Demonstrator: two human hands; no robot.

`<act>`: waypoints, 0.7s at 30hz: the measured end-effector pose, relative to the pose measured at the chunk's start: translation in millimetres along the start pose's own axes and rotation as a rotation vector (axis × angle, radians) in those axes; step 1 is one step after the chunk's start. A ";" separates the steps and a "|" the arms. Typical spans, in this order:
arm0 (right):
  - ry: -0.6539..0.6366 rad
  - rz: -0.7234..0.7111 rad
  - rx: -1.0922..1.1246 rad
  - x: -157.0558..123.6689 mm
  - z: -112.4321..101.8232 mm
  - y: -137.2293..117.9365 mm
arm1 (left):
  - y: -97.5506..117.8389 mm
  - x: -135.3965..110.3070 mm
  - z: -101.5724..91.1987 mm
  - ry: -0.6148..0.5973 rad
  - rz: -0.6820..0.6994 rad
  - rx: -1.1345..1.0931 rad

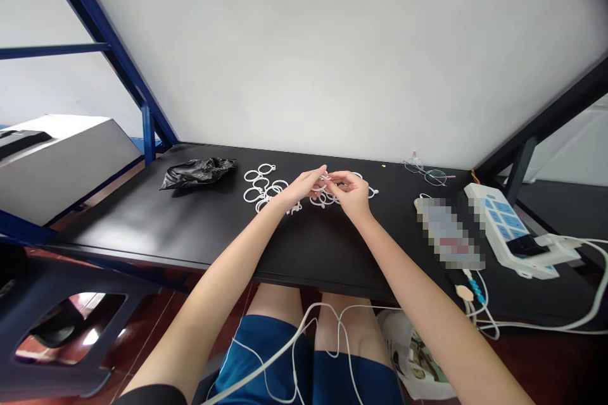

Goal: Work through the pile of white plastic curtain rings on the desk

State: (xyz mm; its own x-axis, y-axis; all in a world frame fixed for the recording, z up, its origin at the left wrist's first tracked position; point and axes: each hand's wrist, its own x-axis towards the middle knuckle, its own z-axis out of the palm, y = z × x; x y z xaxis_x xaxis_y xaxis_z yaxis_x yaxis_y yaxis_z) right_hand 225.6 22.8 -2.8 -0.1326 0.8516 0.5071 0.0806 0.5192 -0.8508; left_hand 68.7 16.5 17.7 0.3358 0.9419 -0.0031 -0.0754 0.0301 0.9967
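Note:
My left hand [305, 187] and my right hand [350, 193] meet above the black desk. Between their fingertips is a small white plastic ring [325, 178] that looks like a curtain ring; both hands pinch it, and the fingers partly cover it. Several more white rings with small eyelets [253, 194] lie in a loose group left of my left hand. Others [323, 200] lie under and behind my hands, partly hidden. Small white pieces [295, 208], too small to make out, lie beneath my left wrist.
A crumpled black plastic bag [198, 172] lies on the desk [142, 215] at left. To the right are eyeglasses [436, 177], a phone [449, 234] on a cable and a power strip [506, 218]. White cables [304, 329] hang across my lap.

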 end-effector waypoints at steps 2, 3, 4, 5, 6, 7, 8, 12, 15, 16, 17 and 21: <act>-0.010 0.012 0.008 -0.4 0.6 -0.5 | 0.7 -0.7 0.1 -0.013 -0.014 -0.012; -0.016 0.016 0.009 -0.5 0.8 -0.8 | 1.0 -1.0 0.1 -0.017 -0.013 -0.006; -0.019 0.016 0.011 -0.6 1.1 -1.1 | 1.1 -1.3 0.2 -0.019 -0.010 0.004; -0.019 0.012 0.012 -0.6 1.3 -1.3 | 1.2 -1.6 0.3 -0.019 -0.006 0.015; -0.018 0.006 0.010 -0.6 1.5 -1.6 | 1.3 -1.7 0.5 -0.018 -0.001 0.024; -0.016 0.002 0.004 -0.5 1.6 -1.8 | 1.3 -1.8 0.7 -0.014 0.002 0.033; -0.014 0.001 -0.007 -0.3 1.7 -2.0 | 1.4 -1.8 0.9 -0.008 0.005 0.041; -0.011 0.003 -0.057 0.3 1.3 -2.1 | 2.5 -2.1 1.4 0.013 0.024 0.080; -0.007 0.003 -0.071 0.6 1.0 -1.6 | 3.8 -2.9 1.5 0.027 0.027 0.107; -0.007 0.004 -0.071 0.7 0.9 -1.5 | 4.2 -3.2 1.5 0.032 0.025 0.115; -0.007 0.005 -0.069 0.7 0.9 -1.3 | 4.5 -3.5 1.6 0.039 0.024 0.121; -0.005 0.017 -0.052 0.8 0.7 -1.2 | 4.7 -3.6 1.4 0.057 0.038 0.136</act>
State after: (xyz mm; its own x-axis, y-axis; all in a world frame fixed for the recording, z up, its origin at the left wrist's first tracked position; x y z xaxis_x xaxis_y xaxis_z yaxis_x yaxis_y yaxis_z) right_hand 224.8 22.8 -1.4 -0.1361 0.8598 0.4921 0.1344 0.5082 -0.8507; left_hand 68.4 12.8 22.5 0.2810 0.9591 0.0337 0.0423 -0.0475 0.9980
